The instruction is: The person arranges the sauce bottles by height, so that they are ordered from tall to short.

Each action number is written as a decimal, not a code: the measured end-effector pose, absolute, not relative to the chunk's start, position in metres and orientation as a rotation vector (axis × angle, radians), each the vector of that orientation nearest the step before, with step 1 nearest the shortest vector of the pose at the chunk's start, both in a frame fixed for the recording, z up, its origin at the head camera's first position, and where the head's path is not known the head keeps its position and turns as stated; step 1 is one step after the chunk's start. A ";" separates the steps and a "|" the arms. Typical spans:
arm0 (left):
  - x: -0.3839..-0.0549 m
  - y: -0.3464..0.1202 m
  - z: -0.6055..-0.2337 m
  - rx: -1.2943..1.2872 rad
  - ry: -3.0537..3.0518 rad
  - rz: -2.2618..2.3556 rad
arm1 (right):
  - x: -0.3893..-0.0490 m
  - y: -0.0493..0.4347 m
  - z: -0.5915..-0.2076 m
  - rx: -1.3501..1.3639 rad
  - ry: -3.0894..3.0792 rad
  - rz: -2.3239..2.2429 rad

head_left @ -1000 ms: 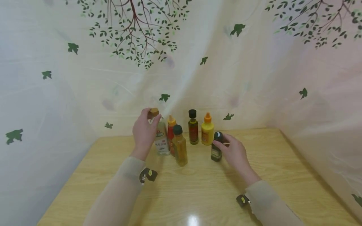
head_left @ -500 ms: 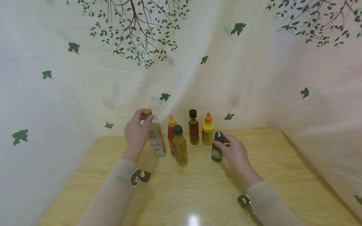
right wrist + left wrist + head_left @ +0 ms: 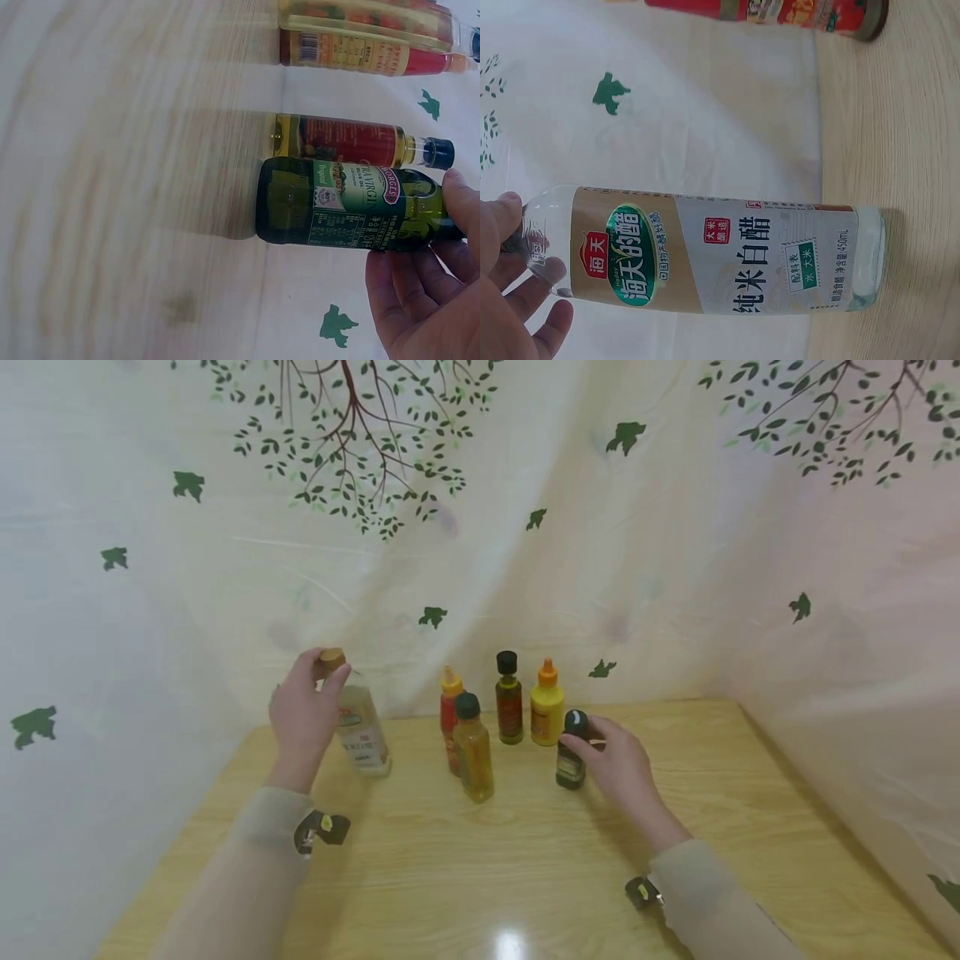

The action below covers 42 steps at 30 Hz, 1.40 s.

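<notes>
Clear glass bottle [image 3: 363, 739]: out at nine o'clock from the amber bottle [image 3: 476, 756], white-and-gold label facing my left wrist view; whether its base meets the wood, I can't tell from here.
Left hand [image 3: 303, 718]: grasping that bottle up top, thumb and fingers round the neck, tan cap [image 3: 332, 657] showing above.
Green olive oil bottle [image 3: 570, 772]: over at three o'clock from the amber one, upright on the table [image 3: 420, 885].
Right hand [image 3: 618, 767]: grasping this one high, fingers about its neck and dark cap [image 3: 576, 721], arm coming in from five o'clock.
Red squeeze bottle [image 3: 448, 727]: eleven o'clock, tucked close behind the amber, partly hidden; touching or not, I can't say.
Slim dark bottle [image 3: 509, 706]: one o'clock, near the back edge.
Yellow squeeze bottle [image 3: 547, 714]: just right of the slim one, and close behind the green at eleven o'clock from it.
Back edge: runs across twelve, right where the leaf-print cloth [image 3: 675, 568] hangs.
Side edges: spreading toward seven and five, the left one nearer its hand's bottle.
Room: broad wood at six, a wide lane between clear and amber, tight quarters around green and yellow.
</notes>
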<state>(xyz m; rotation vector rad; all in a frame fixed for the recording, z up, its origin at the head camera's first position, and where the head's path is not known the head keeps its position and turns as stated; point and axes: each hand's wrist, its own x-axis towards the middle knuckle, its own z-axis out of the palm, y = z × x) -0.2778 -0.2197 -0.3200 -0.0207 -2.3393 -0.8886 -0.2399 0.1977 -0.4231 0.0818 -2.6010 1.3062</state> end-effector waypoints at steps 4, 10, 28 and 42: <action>-0.279 -0.237 -0.319 -0.001 -2.332 -0.879 | -0.241 0.198 -0.424 0.079 -2.592 1.306; -0.281 -0.261 -0.320 0.033 -2.356 -0.875 | -0.241 0.198 -0.427 0.084 -2.581 1.320; -0.287 -0.296 -0.327 0.110 -2.423 -0.948 | -0.242 0.194 -0.431 0.051 -2.589 1.411; -0.299 -0.301 -0.329 0.141 -2.435 -1.005 | -0.244 0.195 -0.427 0.019 -2.581 1.428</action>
